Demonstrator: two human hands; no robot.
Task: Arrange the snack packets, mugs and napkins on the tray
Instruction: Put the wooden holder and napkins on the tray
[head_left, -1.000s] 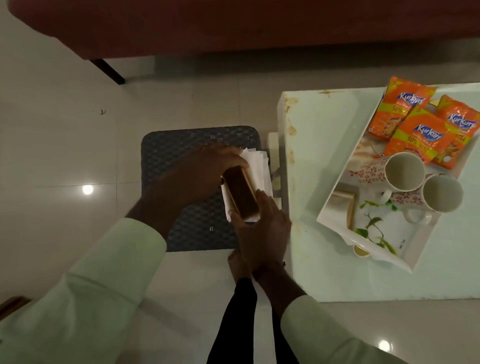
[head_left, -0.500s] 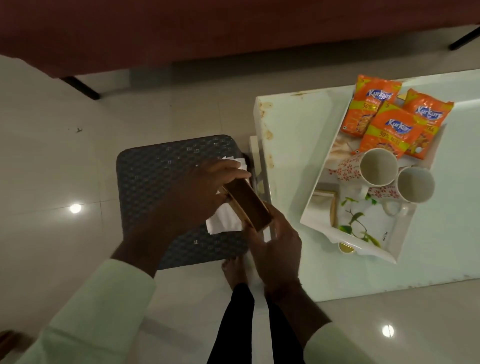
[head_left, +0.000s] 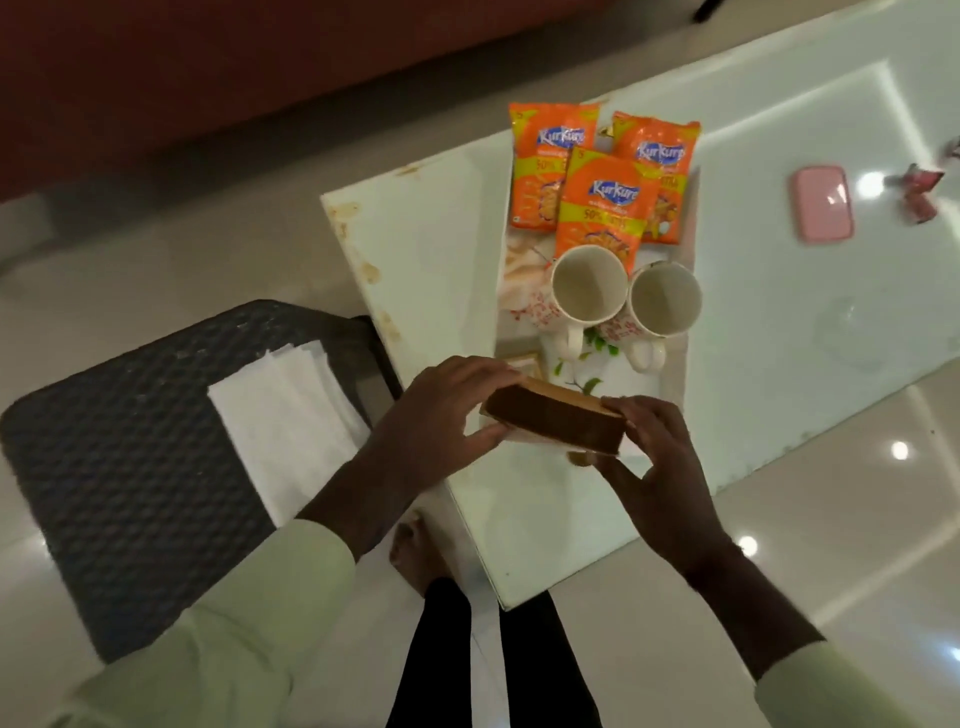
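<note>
While both hands grip ends, napkin holder (head_left: 556, 423) lies crosswise.

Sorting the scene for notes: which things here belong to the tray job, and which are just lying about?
Job: tray; three snack packets; two mugs; napkins; wooden holder in left hand and right hand.
Lying about: pink case; red wrapper; stool.

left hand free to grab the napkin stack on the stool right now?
Probably not yet. The left hand and the right hand are both gripping the wooden holder over the tray. The napkins lie uncovered on the stool, nothing blocking them.
</note>
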